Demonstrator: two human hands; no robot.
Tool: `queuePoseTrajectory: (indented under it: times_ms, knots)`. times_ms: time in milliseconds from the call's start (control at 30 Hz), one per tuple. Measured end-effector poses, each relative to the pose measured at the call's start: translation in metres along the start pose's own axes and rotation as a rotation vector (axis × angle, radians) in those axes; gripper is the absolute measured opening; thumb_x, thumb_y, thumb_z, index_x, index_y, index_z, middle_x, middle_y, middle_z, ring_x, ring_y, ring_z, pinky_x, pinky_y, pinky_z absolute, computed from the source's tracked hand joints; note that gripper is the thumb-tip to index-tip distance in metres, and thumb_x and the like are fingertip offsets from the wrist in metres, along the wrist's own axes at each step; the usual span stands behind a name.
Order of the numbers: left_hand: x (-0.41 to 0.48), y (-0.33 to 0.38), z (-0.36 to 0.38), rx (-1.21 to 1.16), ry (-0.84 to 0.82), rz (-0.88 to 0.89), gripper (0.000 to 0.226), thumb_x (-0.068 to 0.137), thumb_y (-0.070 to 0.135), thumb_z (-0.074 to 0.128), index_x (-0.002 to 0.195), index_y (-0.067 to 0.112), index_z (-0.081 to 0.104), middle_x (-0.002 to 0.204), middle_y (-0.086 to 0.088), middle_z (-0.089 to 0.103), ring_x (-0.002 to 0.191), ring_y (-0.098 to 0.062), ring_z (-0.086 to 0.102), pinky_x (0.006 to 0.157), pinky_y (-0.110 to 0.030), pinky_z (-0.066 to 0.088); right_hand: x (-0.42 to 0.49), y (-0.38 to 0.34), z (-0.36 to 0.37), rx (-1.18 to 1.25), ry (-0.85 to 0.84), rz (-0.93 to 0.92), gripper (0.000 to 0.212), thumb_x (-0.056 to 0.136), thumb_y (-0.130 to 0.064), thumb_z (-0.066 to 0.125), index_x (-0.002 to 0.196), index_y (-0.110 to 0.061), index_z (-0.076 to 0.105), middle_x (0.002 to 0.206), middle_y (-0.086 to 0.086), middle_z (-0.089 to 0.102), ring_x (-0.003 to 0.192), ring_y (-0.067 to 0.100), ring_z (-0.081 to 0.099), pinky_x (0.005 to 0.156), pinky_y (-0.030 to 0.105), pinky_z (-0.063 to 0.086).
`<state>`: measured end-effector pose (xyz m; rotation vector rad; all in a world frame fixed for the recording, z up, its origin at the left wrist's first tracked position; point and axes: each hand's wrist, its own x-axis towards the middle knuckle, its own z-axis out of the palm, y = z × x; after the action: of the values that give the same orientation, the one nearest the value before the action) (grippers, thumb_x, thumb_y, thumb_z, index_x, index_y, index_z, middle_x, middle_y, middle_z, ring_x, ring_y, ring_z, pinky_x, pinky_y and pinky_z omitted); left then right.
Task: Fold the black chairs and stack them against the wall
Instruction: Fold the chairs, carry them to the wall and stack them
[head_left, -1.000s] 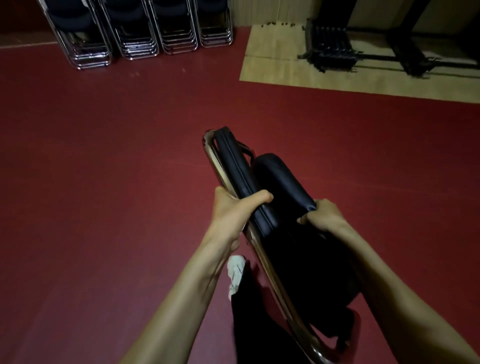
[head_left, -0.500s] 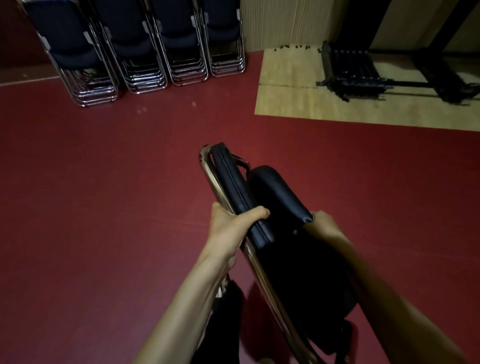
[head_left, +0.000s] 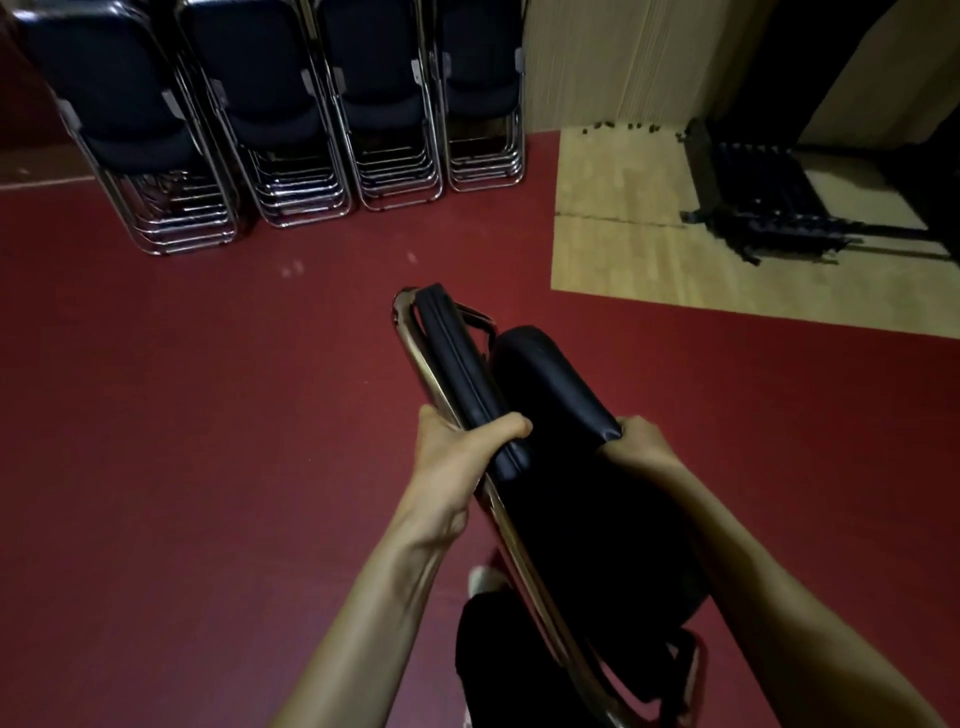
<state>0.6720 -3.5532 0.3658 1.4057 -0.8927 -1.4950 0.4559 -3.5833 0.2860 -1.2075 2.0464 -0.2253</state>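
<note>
**A:** Where is the chair (head_left: 519, 395) right now?

**B:** Off the red floor (head_left: 208, 415), carried edge-on in front of the person, well apart from the four stacks (head_left: 291, 119) leaning on the wall at the top of the view. The left hand (head_left: 457, 457) has its grip clamped around the metal frame tube and the edge of the backrest pad, thumb laid over the top. The right hand (head_left: 641, 441) grips the near edge of the seat cushion, fingers curled under it.

**A:** What could go wrong from here?

**B:** I'd worry the seat swings open, since only the right hand seems to keep it against the back. If that loosens, the hinge could pinch fingers or the legs could drop and catch the person's own leg, which is just below the frame. Setting it against a stack at a slant could also tip the row, I think.

**A:** And how does it look?

**B:** Folded nearly flat, black padded seat and back, shiny tube frame, the cushion bulging slightly away from the backrest. The lower legs are dark and hard to make out.
</note>
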Motion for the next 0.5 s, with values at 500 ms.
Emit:
queuePoseTrajectory:
  times_ms: [500]
  knots:
    - [0.427,0.161,-0.073,-0.042,0.09,-0.008,0.061,0.058,0.007,0.082,0.11,-0.01,0.057,0.084,-0.016,0.066,0.065,-0.017,0.068,0.054,-0.023,0.052,0.354,-0.322,-0.004,-0.051,-0.112,0.017,0.029,0.097,-0.011,0.045,0.122,-0.002,0.058,0.121,0.018,0.06,0.113,0.033,0.058,0.094,0.035,0.044]
